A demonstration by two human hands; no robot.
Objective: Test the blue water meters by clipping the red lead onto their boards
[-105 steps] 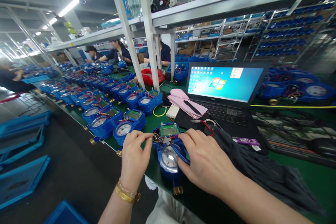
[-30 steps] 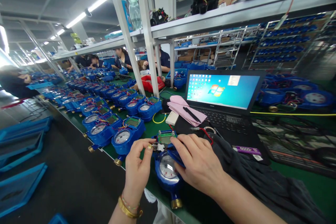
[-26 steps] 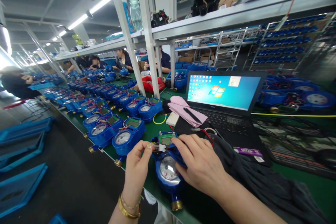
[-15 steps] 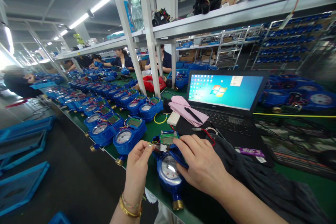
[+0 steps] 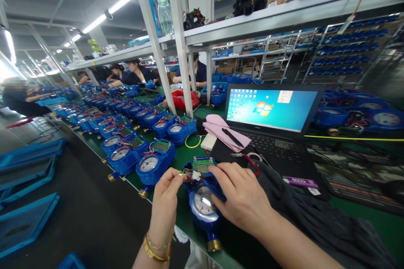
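In front of me a blue water meter [image 5: 205, 210] with a round dial and a brass end stands on the green bench. My left hand [image 5: 166, 197] pinches thin wires between thumb and forefinger at the meter's left side. A small white connector [image 5: 196, 175] sits close to those fingertips. My right hand [image 5: 241, 195] grips the meter from the right, fingers at the green circuit board [image 5: 202, 165] with its display, thumb by the raised blue lid [image 5: 214, 187]. The palm hides part of the lid.
Rows of similar blue meters [image 5: 148, 164] line the bench to the left. An open laptop [image 5: 271, 111], a pink cloth [image 5: 225, 134] with a pen, and a dark cloth [image 5: 293, 206] lie rightward. Shelf posts [image 5: 179, 50] rise behind; co-workers sit farther along.
My hands stay nearly in place; the left fingertips and the wires shift very slightly. In the background, co-workers lean and move their arms.
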